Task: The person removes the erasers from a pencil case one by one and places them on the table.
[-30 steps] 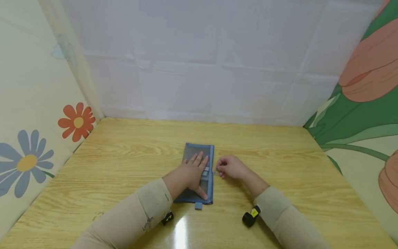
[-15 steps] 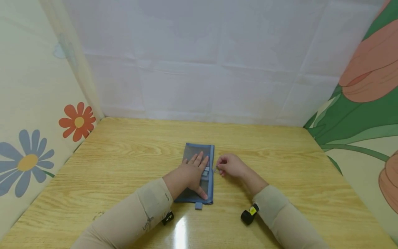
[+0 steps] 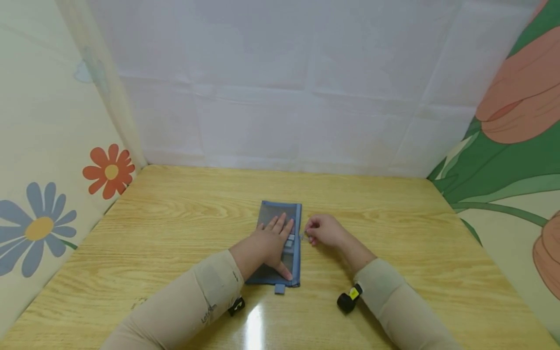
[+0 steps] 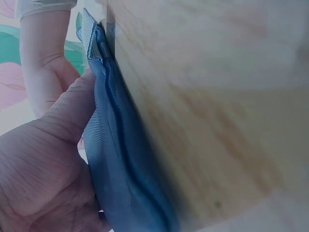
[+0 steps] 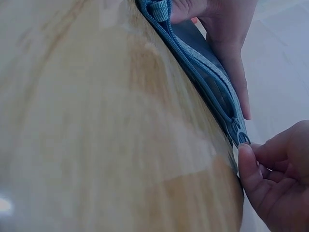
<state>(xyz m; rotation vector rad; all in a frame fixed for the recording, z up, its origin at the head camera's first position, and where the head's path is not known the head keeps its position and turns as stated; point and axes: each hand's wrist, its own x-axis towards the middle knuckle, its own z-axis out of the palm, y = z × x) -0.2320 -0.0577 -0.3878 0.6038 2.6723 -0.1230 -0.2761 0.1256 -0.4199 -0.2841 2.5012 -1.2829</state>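
A blue zip pouch [image 3: 280, 208] with a dark mesh face lies on the table, its zipper edge on the right. My left hand [image 3: 271, 242] rests flat on it, fingers spread and thumb towards the near end. Something pale [image 3: 289, 241] shows beside that hand. At the zipper edge, my right hand [image 3: 325, 230] pinches the zipper pull [image 5: 244, 139] between thumb and index finger. In the right wrist view the zipper teeth are parted from the tab end up to the slider [image 5: 235, 125]. A small fabric tab [image 3: 279, 289] sticks out at the near end.
The wooden table [image 3: 197, 204] extends around the pouch. A white sheet [image 3: 280, 97] hangs behind it, with flower-patterned panels [image 3: 39, 121] at both sides. Black wrist cameras [image 3: 347, 302] sit under both sleeves.
My right hand has moved slightly away from me along the zipper edge, with the zipper pull in its fingers. The left hand and the pouch have stayed in place.
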